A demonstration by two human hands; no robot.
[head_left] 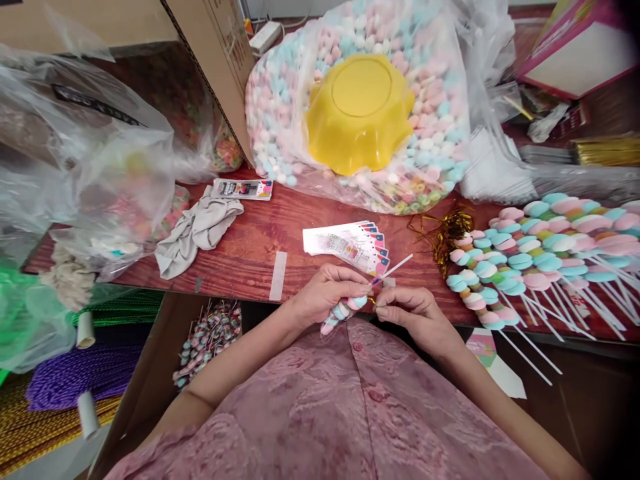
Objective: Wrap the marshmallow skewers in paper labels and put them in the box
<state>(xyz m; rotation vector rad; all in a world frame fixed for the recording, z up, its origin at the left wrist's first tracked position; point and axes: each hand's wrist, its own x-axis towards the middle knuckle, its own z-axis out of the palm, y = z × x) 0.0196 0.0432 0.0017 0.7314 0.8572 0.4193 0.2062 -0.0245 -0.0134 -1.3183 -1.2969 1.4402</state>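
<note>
My left hand (pixel 333 291) is closed around the upper end of a wrapped marshmallow skewer (pixel 341 312), close to my body at the table's front edge. The skewer's white stick (pixel 400 265) points up and right, past the fingers. A short gold twist tie (pixel 371 301) runs from the wrapper's neck to my right hand (pixel 411 312), which pinches its end between thumb and fingertips. Just beyond the hands, a fan of printed white cards (pixel 345 243) lies on the table. To the right, a bunch of gold twist ties (pixel 450 233) rests beside stacked marshmallow skewers (pixel 540 250).
A large clear bag of marshmallows (pixel 280 107) with an upturned yellow bowl (pixel 363 100) on it stands at the back. A cardboard box (pixel 225 67) and a grey cloth (pixel 197 230) are to the left. Finished-looking skewers (pixel 210 340) fill a box below the table.
</note>
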